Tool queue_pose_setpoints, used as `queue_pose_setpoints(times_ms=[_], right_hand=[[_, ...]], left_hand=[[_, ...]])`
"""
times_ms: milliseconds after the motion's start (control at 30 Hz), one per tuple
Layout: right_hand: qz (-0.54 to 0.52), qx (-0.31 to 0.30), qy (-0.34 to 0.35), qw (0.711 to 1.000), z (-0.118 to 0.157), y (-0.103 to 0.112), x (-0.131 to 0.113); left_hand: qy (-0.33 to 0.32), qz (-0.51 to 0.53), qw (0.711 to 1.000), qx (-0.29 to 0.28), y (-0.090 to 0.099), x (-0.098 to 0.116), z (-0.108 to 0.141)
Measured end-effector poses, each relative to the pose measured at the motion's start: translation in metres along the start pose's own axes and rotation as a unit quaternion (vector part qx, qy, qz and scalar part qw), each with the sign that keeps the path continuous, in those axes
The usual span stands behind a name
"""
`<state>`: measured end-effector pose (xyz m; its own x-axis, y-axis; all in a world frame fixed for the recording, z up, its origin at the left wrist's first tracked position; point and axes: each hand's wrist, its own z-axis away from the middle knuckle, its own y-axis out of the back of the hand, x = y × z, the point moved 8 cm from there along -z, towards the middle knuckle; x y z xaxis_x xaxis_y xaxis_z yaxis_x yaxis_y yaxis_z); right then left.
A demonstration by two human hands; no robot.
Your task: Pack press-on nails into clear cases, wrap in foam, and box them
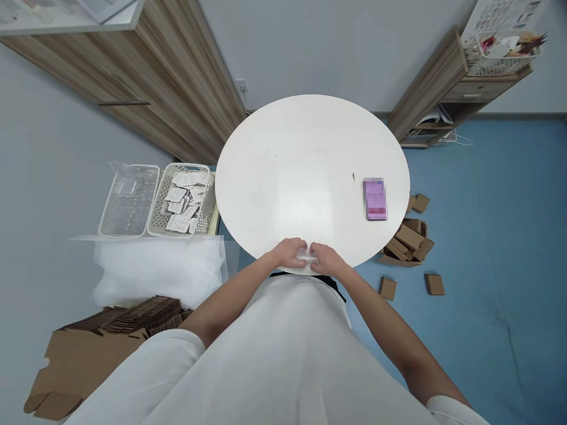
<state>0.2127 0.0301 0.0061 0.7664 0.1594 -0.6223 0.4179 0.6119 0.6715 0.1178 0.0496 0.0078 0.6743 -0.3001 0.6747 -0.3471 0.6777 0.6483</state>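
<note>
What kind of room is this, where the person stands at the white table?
Probably a small packing room: small brown boxes lie on the floor, a white basket holds many printed cards, and flattened cardboard is at the left.

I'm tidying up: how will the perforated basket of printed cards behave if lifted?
The perforated basket likely keeps its shape, as its walls stand up unsagging. The printed cards may slide if it tilts, being heaped loosely.
</note>
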Motion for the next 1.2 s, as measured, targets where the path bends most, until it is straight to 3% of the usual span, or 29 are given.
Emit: queue_pose_setpoints(times_ms=[100,233,367,467,700,967,1033,1100,1200], right_hand=[[-0.018,-0.005,-0.016,1.000,-0.001,0.004,0.000],[-0.023,0.036,-0.002,0.999,-0.010,0.022,0.002],[-0.019,0.025,-0.033,0.999,-0.023,0.033,0.011],[-0.022,0.012,-0.049,0.999,-0.033,0.038,0.018],[-0.082,0.049,-0.141,0.985,-0.047,0.041,0.047],[0.013,0.154,-0.153,0.976,-0.031,0.049,0.072],[0.081,0.204,-0.151,0.964,-0.021,0.059,0.069],[0.153,0.244,-0.118,0.950,-0.014,0.067,0.053],[0.208,0.222,-0.017,0.953,-0.015,0.059,0.018]], left_hand=[[-0.007,-0.017,1.000,-0.011,0.004,0.000,0.000],[-0.003,-0.057,0.998,-0.005,0.019,-0.004,-0.005],[0.004,-0.021,1.000,-0.006,0.028,-0.013,-0.009],[0.054,0.023,0.998,0.019,0.032,-0.031,-0.014],[0.199,0.072,0.974,0.075,0.032,-0.078,-0.025],[0.229,0.028,0.966,0.114,0.039,-0.088,-0.010],[0.212,-0.023,0.962,0.173,0.049,-0.080,-0.003],[0.153,-0.089,0.958,0.227,0.056,-0.062,0.002],[0.006,-0.159,0.965,0.210,0.046,-0.028,0.002]])
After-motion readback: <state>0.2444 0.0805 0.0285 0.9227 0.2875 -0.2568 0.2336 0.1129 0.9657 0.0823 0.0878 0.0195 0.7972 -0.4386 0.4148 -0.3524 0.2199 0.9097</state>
